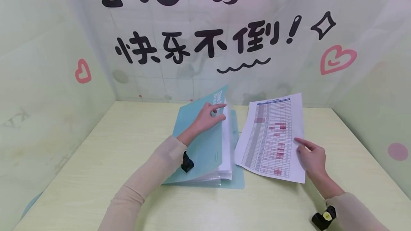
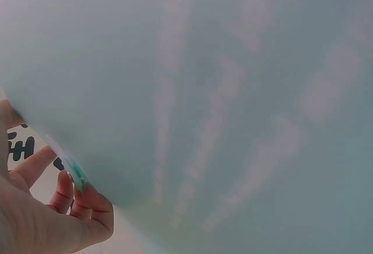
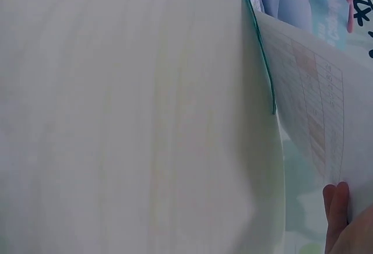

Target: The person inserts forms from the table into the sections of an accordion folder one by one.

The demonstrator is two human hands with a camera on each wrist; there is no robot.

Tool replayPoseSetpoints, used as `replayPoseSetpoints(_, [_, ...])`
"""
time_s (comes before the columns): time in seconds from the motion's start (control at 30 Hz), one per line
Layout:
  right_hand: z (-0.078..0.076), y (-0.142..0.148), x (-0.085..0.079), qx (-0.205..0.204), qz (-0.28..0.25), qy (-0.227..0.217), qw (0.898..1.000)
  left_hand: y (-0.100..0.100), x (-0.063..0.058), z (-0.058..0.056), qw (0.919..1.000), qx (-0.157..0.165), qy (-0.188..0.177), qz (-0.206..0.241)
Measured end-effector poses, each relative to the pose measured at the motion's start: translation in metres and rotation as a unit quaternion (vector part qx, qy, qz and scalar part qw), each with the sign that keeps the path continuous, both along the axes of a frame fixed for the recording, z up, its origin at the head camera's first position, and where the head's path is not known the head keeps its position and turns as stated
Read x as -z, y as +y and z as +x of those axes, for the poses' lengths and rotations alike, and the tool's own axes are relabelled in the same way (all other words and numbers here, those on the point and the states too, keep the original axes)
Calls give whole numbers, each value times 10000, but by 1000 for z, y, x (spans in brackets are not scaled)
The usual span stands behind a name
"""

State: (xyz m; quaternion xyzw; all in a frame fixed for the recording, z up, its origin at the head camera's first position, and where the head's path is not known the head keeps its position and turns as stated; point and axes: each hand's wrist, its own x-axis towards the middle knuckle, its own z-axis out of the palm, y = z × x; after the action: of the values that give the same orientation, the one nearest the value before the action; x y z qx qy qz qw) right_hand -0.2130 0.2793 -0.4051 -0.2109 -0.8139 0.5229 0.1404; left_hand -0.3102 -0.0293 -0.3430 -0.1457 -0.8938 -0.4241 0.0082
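A light-blue folder (image 1: 200,149) lies on the table with its cover lifted and white sheets (image 1: 226,145) showing along its right side. My left hand (image 1: 208,117) reaches across the cover and pinches its right edge near the top. In the left wrist view the curled fingers (image 2: 99,210) grip that edge, and the cover fills most of the picture. To the right of the folder, my right hand (image 1: 314,158) holds a printed sheet (image 1: 273,138) by its right edge between thumb and fingers. The sheet carries a table with red-shaded cells and is tilted up off the table.
The pale wooden table (image 1: 106,159) meets a white sheet-covered wall (image 1: 154,81) with black lettering at the back. Side panels (image 1: 369,117) stand at left and right. Black wrist cameras (image 1: 187,162) sit at both sleeves.
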Motion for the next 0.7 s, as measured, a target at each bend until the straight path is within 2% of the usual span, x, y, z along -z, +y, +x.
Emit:
replayPoseSetpoints(0.4, [1,-2,2,-85,-465,85,9988,0,0,0,9999,-3,12,125])
replayPoseSetpoints(0.7, [5,-4,1,-14,-398,166,9991,-1,0,-1,9998,18,58,200])
